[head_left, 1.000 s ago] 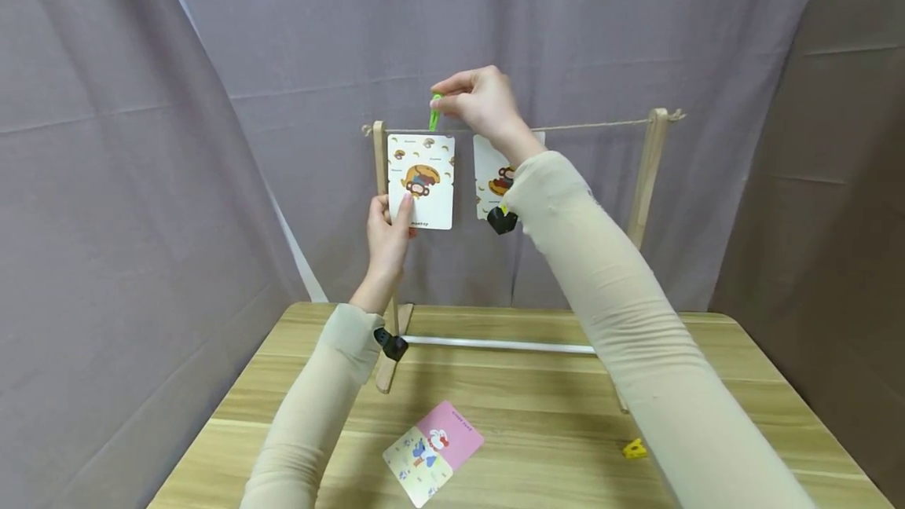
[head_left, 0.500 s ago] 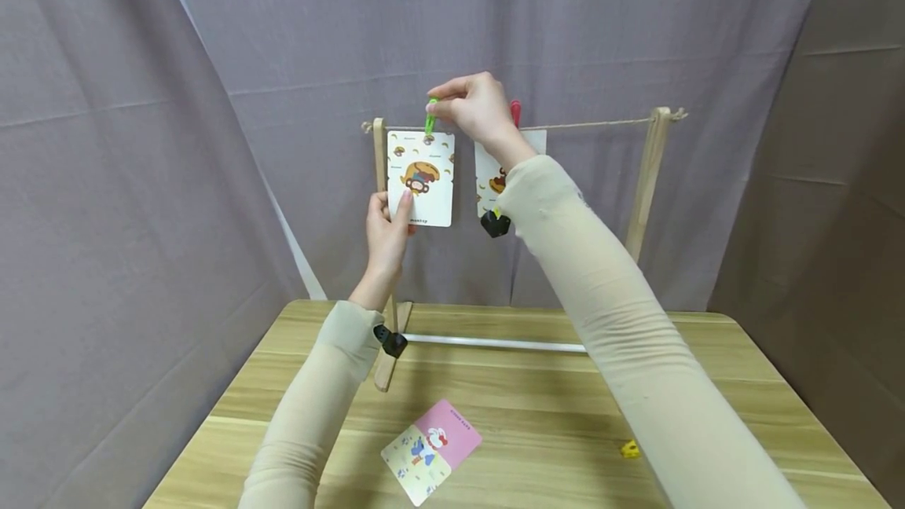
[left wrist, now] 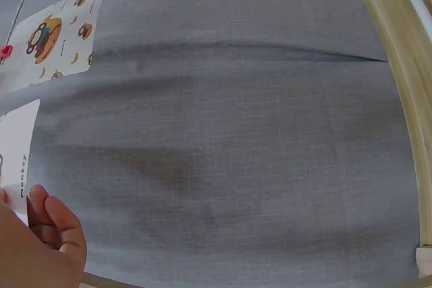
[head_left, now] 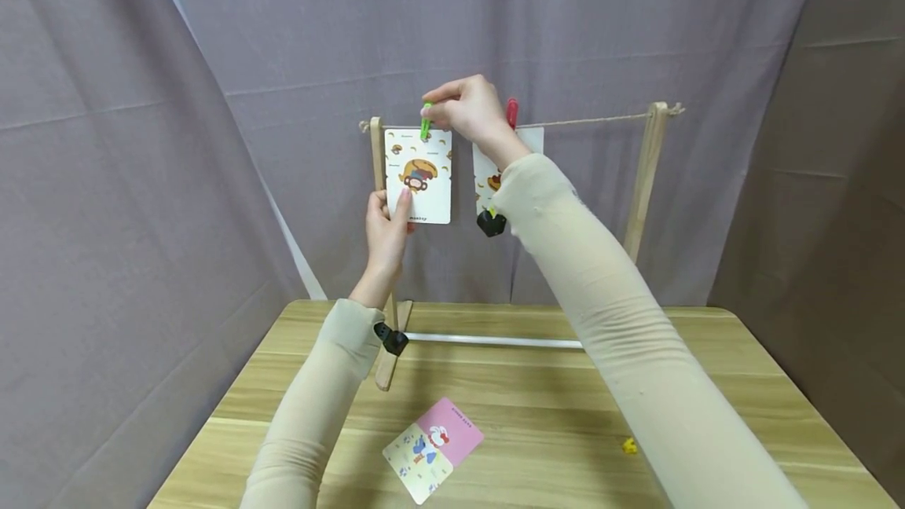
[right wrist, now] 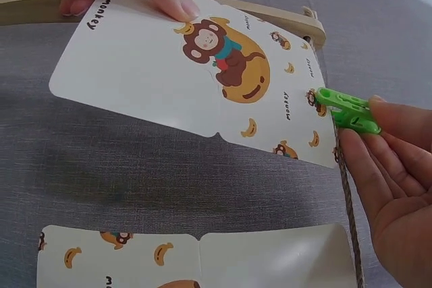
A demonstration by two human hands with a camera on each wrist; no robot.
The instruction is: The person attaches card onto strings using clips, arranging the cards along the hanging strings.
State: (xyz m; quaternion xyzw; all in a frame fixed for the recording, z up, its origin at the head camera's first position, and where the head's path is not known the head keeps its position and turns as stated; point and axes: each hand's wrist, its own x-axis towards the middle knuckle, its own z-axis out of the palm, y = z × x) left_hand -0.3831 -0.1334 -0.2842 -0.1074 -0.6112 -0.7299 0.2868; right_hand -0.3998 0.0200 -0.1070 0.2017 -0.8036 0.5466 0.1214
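My left hand (head_left: 386,238) pinches a white monkey card (head_left: 433,204) near its lower left, thumb on the front and fingers behind. The card stands at the string (head_left: 587,122) by the left post, its printed monkey upside down. My right hand (head_left: 475,110) pinches a green clothespin (right wrist: 351,111) between thumb and fingertips. In the right wrist view the clothespin's jaws are over the card's top edge, at the string. To the right a second monkey card (head_left: 485,167) hangs from the string under a red clothespin (head_left: 512,112), partly hidden by my right wrist.
A wooden frame with a left post (head_left: 378,149) and a right post (head_left: 646,179) carries the string. A white rod (head_left: 495,340) joins its base. On the table (head_left: 551,415) lie a pink and yellow card (head_left: 433,450) and a yellow clothespin (head_left: 629,445), partly behind my right sleeve.
My right hand has lowered the green clothespin from above the string onto the card's top edge and shifted slightly left. The red clothespin has come into sight. My left hand holds nearly still.
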